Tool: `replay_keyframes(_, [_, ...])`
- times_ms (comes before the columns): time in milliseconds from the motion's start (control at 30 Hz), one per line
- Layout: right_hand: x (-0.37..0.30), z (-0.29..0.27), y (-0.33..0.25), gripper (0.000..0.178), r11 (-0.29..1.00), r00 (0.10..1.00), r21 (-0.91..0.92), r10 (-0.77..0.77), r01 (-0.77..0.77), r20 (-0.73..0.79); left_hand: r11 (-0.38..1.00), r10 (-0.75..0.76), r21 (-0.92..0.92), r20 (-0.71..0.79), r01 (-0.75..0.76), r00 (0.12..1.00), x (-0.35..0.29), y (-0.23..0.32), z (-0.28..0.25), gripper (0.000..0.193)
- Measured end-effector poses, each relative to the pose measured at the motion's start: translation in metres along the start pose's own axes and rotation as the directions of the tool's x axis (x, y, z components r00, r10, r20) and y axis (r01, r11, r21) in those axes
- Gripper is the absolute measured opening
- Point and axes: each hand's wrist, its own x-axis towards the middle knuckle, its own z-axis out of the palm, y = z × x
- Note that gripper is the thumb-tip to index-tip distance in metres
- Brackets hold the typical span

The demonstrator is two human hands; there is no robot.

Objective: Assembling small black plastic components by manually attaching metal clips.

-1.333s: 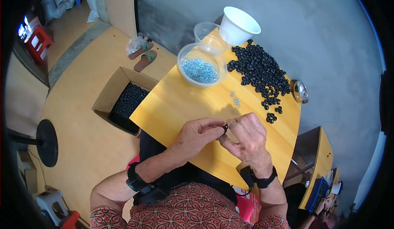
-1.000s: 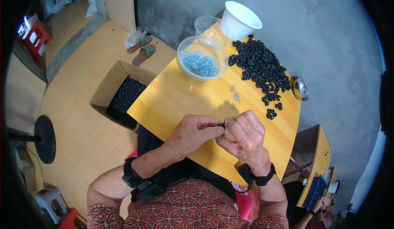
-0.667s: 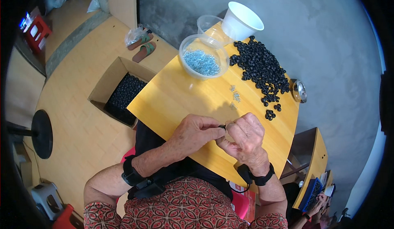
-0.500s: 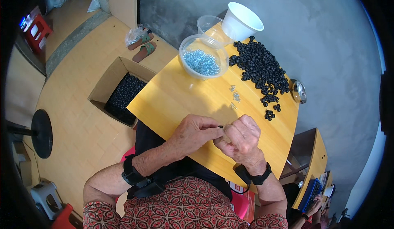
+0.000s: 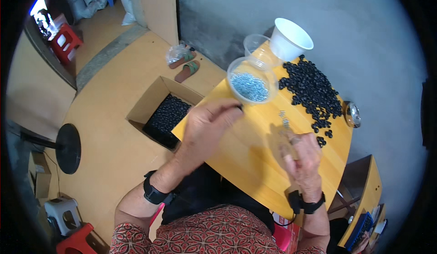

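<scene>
My left hand is raised over the table's left edge, near the clear bowl. Its thumb and forefinger pinch a small black round part. Low over the wooden table, my right hand reaches with its fingers toward a few small silvery screw-like pieces; motion smears its fingertips. A clear plastic bowl holds many more of these bluish-silver metal pieces. Beyond my right hand spreads a pile of small black round parts.
A white tub and another clear container stand behind the bowl. A round shiny metal item sits at the right edge. On the floor at left is a cardboard box of black parts. Another person's hands show at lower right.
My hands have come apart. The left has moved up and left with the black part; the right has gone toward the loose metal pieces. The whole view has shifted.
</scene>
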Motion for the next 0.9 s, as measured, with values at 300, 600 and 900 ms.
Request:
replay_keyframes(300, [-0.019, -0.013, 0.075, 0.011, 0.962, 0.959, -0.065, 0.255, -0.264, -0.124, 0.674, 0.298, 0.739, -0.270, -0.001, 0.916, 0.027, -0.010, -0.099, 0.039])
replay_keyframes(600, [-0.002, -0.001, 0.131, 0.010, 0.898, 0.892, -0.035, 0.431, -0.439, -0.140, 0.984, -0.176, 0.069, 0.158, 0.166, 0.972, 0.005, 0.021, -0.006, 0.021])
replay_keyframes(900, [0.026, 0.055, 0.139, 0.009, 0.958, 0.971, -0.239, 0.193, -0.157, 0.140, 0.932, -0.361, 0.164, 0.336, 0.324, 0.870, -0.008, 0.005, 0.024, 0.023])
